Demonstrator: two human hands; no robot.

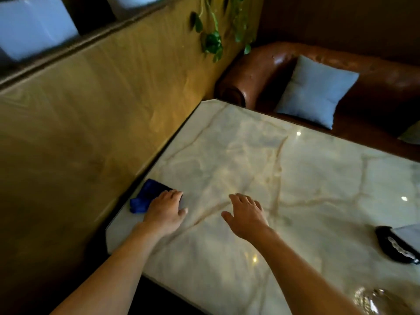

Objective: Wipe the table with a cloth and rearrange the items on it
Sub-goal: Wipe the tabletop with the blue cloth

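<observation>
A glossy cream marble table [306,178] fills the middle and right of the view. A dark blue cloth [145,196] lies by the table's left edge. My left hand [164,212] lies flat on the cloth, fingers pointing away from me, and covers its near right part. My right hand [246,214] hovers or rests open just over the bare marble, fingers spread, about a hand's width right of the left one. A black holder with white paper [397,244] sits at the right edge. A shiny glass object [372,301] shows at the bottom right.
A wooden wall panel [102,110] runs close along the table's left side. A brown leather sofa [261,71] with a light blue cushion [313,92] stands behind the far edge. Green vine leaves [213,42] hang over the far corner.
</observation>
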